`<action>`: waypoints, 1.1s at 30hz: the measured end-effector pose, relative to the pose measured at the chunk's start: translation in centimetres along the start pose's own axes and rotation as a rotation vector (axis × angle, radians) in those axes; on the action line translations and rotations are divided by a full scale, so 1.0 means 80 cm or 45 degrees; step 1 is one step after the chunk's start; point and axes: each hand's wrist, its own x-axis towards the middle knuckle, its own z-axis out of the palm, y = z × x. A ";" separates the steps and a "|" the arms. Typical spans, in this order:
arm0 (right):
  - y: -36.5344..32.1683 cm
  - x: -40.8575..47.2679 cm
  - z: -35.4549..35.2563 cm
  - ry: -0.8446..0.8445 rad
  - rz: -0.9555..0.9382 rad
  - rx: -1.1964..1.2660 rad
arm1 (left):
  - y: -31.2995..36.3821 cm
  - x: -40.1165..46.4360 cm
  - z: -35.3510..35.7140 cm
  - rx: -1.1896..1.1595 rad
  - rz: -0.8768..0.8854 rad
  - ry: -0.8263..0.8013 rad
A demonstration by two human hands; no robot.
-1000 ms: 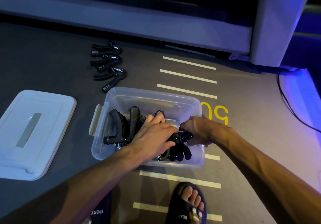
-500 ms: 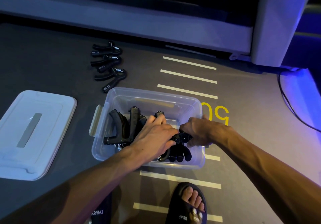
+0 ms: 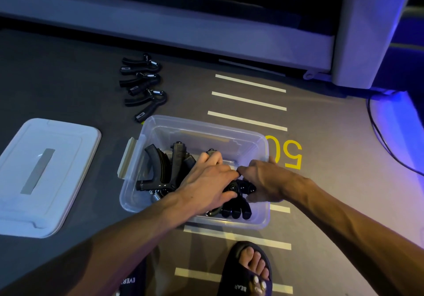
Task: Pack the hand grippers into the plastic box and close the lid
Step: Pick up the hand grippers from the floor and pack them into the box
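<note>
Head view: your left hand [image 3: 207,186] and right hand [image 3: 263,181] clamp hand grippers [image 3: 236,200] bunched at the plastic box's [image 3: 263,221] near edge; piled high, they could block the lid [image 3: 48,174].

Black hand grippers [image 3: 160,169], clear box [image 3: 202,126], seemingly white lid [image 3: 68,139]

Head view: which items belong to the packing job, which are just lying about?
Job:
- plastic box, open
- hand grippers in the box
- three hand grippers on the floor, beyond the box
- lid, flat on the floor left of the box
- left hand and right hand, both in the box

Lying about:
- black cable, far right
- sandal, on a foot
</note>
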 end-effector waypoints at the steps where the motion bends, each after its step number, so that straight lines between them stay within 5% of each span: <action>1: -0.002 -0.003 0.000 0.016 -0.003 0.008 | 0.001 0.003 -0.001 0.008 0.018 -0.014; 22: 0.003 0.000 -0.021 -0.087 0.036 0.145 | -0.014 -0.003 0.017 0.036 0.100 0.138; 27: 0.014 -0.013 -0.069 0.102 0.041 0.167 | -0.032 -0.009 0.010 -0.003 0.051 0.284; 33: 0.010 0.021 -0.102 0.583 -0.059 0.400 | -0.095 -0.014 -0.021 -0.080 -0.138 0.457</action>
